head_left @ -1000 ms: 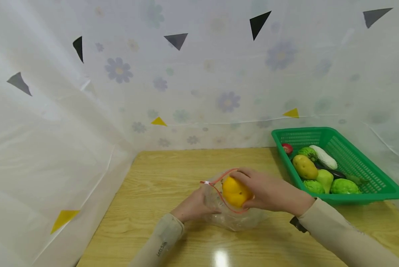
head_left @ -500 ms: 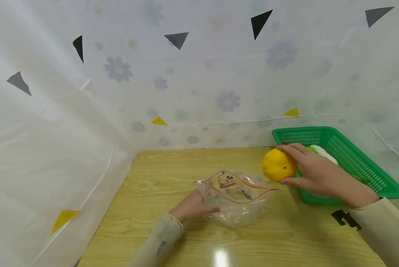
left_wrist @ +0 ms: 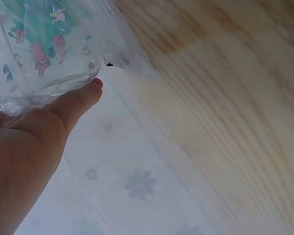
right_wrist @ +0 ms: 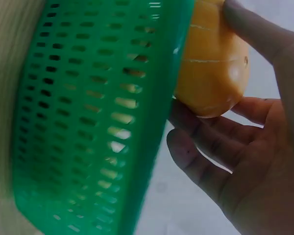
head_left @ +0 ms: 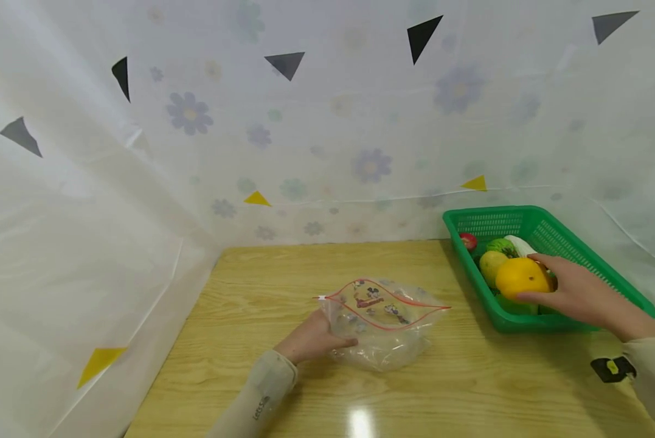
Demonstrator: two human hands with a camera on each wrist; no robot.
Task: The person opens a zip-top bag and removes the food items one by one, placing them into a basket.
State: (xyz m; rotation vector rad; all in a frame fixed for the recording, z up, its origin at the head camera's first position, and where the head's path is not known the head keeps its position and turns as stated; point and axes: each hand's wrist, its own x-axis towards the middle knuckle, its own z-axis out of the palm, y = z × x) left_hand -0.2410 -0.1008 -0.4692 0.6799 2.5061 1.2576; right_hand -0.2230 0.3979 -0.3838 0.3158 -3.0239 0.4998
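Observation:
My right hand (head_left: 584, 292) holds a yellow pumpkin (head_left: 519, 278) between thumb and fingers, over the near left part of the green basket (head_left: 524, 326). In the right wrist view the grooved pumpkin (right_wrist: 213, 66) shows just past the basket's rim, partly hidden by it. My left hand (head_left: 313, 339) grips the left side of a clear zip bag (head_left: 382, 356). Its thumb lies along the front of the bag, and the other fingers are mostly hidden. The bag's red-edged mouth gapes upward, and cartoon prints show on the plastic.
Inside the basket lie a red tomato (head_left: 467, 241), a green striped vegetable (head_left: 501, 246), a potato (head_left: 491, 266) and a white vegetable (head_left: 520, 244). The wooden table (head_left: 261, 286) meets a flower-patterned plastic sheet (head_left: 327, 140) at the back and left.
My right hand has carried the pumpkin from the bag's mouth rightward to above the basket. The bag's mouth now spreads wider to the right. My left hand has stayed at the bag.

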